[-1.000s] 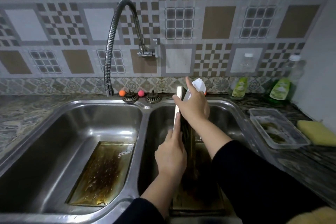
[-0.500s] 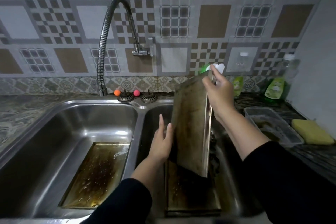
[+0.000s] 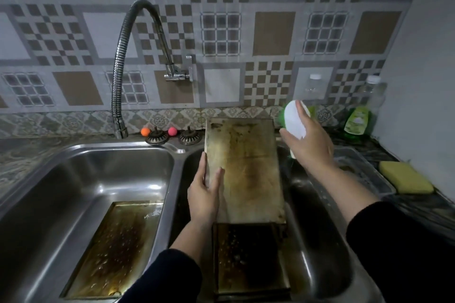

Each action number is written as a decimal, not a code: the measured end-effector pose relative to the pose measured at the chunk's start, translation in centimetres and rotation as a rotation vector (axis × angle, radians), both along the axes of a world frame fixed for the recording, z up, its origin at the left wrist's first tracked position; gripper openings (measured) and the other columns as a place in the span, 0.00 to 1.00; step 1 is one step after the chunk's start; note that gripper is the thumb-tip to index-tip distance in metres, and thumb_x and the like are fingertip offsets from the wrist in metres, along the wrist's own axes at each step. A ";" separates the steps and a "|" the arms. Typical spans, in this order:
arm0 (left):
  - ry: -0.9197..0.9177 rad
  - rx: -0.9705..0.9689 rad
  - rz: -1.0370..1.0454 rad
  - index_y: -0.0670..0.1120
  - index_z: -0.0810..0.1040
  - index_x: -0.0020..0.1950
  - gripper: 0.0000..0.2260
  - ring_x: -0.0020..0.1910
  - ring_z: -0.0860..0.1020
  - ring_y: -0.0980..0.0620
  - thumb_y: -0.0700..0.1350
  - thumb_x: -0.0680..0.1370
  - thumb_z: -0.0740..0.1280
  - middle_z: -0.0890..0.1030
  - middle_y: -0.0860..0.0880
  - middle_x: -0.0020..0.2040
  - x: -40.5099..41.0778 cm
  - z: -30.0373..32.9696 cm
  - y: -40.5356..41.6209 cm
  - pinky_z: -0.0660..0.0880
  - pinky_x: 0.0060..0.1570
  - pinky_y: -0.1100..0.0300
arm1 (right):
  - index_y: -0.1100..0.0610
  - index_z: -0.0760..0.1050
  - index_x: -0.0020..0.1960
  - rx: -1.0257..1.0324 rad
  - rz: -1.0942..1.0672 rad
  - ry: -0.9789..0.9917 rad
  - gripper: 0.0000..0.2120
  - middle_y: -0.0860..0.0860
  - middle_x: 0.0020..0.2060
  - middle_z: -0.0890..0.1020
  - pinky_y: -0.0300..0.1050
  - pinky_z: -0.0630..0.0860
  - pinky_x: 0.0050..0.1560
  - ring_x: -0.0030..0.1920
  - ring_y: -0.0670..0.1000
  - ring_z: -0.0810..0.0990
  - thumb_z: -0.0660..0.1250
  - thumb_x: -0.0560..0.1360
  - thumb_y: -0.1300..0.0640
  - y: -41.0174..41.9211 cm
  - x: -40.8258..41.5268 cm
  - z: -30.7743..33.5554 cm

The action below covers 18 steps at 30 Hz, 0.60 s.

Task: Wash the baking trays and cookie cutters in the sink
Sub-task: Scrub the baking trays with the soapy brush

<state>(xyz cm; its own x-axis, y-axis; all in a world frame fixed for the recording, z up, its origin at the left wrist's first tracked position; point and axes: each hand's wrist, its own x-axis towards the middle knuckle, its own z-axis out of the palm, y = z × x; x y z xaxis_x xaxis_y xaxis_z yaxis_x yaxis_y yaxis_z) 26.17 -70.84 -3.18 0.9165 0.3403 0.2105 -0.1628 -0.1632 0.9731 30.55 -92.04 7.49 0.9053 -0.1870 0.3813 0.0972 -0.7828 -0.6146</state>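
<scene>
Patterned tiles backed a double steel sink point(image 3: 172, 155) set into a marbled worktop point(image 3: 29, 155), with a flexible tap point(image 3: 123, 69) arching over the left basin. One stained baking tray point(image 3: 113, 248) lay flat in the left basin; another point(image 3: 248, 258) lay flat in the near part of the right basin. A third tray point(image 3: 243, 170) stood nearly upright in the right basin, its lower edge resting on the flat tray beneath and its browned face turned towards the camera, apparently so it could be scrubbed.

The left hand point(image 3: 204, 194) gripped this tray's left edge, thumb across the face and fingers behind, steadying it. The right hand point(image 3: 307, 140) was raised just right of the tray's far corner, fingers curled round a white-and-green scrubber point(image 3: 295, 118) and clear of the tray.

Dish soap bottles point(image 3: 357, 118) stood far right by the wall, near a clear plastic container point(image 3: 364, 170) and a yellow sponge point(image 3: 406, 177). No cookie cutters were identifiable.

Compared with half a second before, the upright tray had been rotated from near edge-on to face-on. The right hand had released its top edge, and the left hand had moved from an open-palmed support to a grip on the edge.
</scene>
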 end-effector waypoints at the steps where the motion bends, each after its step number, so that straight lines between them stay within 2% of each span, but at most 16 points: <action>1: -0.010 0.008 0.019 0.59 0.63 0.75 0.26 0.57 0.73 0.72 0.53 0.78 0.67 0.72 0.69 0.61 0.1 0.4 -0.2 0.69 0.53 0.79 | 0.39 0.51 0.76 -0.020 0.026 -0.044 0.35 0.49 0.73 0.67 0.50 0.71 0.58 0.69 0.56 0.68 0.66 0.75 0.44 0.3 -0.5 -0.4; 3: -0.060 -0.006 0.046 0.58 0.63 0.75 0.26 0.55 0.72 0.76 0.53 0.78 0.66 0.71 0.71 0.60 0.5 1.3 -0.6 0.68 0.52 0.80 | 0.39 0.55 0.75 -0.026 0.129 -0.097 0.35 0.50 0.66 0.74 0.46 0.73 0.51 0.63 0.54 0.74 0.69 0.74 0.48 1.5 -2.3 -2.1; 5: -0.116 -0.034 0.058 0.56 0.64 0.75 0.26 0.57 0.71 0.76 0.52 0.78 0.66 0.71 0.73 0.59 1.0 2.2 -0.7 0.68 0.57 0.77 | 0.39 0.59 0.73 -0.041 0.226 -0.119 0.35 0.48 0.62 0.77 0.44 0.74 0.49 0.58 0.52 0.78 0.71 0.72 0.51 2.8 -4.7 -4.6; 8: -0.161 -0.059 0.046 0.56 0.65 0.74 0.25 0.63 0.71 0.70 0.51 0.78 0.66 0.71 0.68 0.64 1.4 2.7 -0.4 0.70 0.65 0.64 | 0.39 0.61 0.73 -0.124 0.244 -0.211 0.35 0.46 0.58 0.79 0.37 0.72 0.41 0.51 0.50 0.81 0.72 0.70 0.50 3.6 -6.6 -6.5; 11: -0.189 -0.075 0.021 0.56 0.66 0.74 0.24 0.65 0.73 0.63 0.49 0.79 0.66 0.73 0.62 0.67 1.0 2.6 -0.7 0.71 0.67 0.57 | 0.40 0.58 0.74 -0.133 0.150 -0.245 0.32 0.49 0.58 0.78 0.31 0.64 0.34 0.47 0.48 0.77 0.68 0.74 0.48 3.3 -3.3 -3.1; 13: -0.200 -0.079 -0.018 0.57 0.66 0.73 0.23 0.65 0.74 0.60 0.47 0.79 0.66 0.73 0.58 0.68 0.8 2.9 -1.5 0.72 0.65 0.57 | 0.42 0.57 0.75 -0.156 0.092 -0.243 0.31 0.50 0.56 0.78 0.35 0.63 0.32 0.46 0.48 0.75 0.65 0.76 0.47 2.8 0.5 0.1; 15: -0.200 -0.095 -0.041 0.57 0.66 0.73 0.23 0.63 0.75 0.59 0.46 0.79 0.66 0.74 0.57 0.68 0.8 3.4 -2.1 0.74 0.63 0.57 | 0.43 0.57 0.76 -0.152 0.061 -0.240 0.31 0.50 0.54 0.79 0.38 0.64 0.34 0.48 0.50 0.77 0.65 0.76 0.46 2.8 2.6 2.2; 18: -0.208 -0.106 -0.024 0.56 0.67 0.73 0.22 0.64 0.74 0.62 0.47 0.79 0.66 0.74 0.57 0.67 1.0 3.8 -1.8 0.73 0.64 0.60 | 0.41 0.56 0.75 -0.098 0.134 -0.187 0.32 0.50 0.58 0.78 0.31 0.66 0.35 0.47 0.47 0.76 0.65 0.75 0.48 3.9 0.4 -0.2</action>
<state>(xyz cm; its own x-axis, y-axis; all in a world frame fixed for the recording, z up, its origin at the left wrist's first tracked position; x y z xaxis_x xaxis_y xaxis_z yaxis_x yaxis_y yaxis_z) 27.20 -72.66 0.61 0.8653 0.3489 0.3599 -0.3644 -0.0552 0.9296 30.96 -88.11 7.31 0.8316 -0.0244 0.5549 0.3087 -0.8102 -0.4983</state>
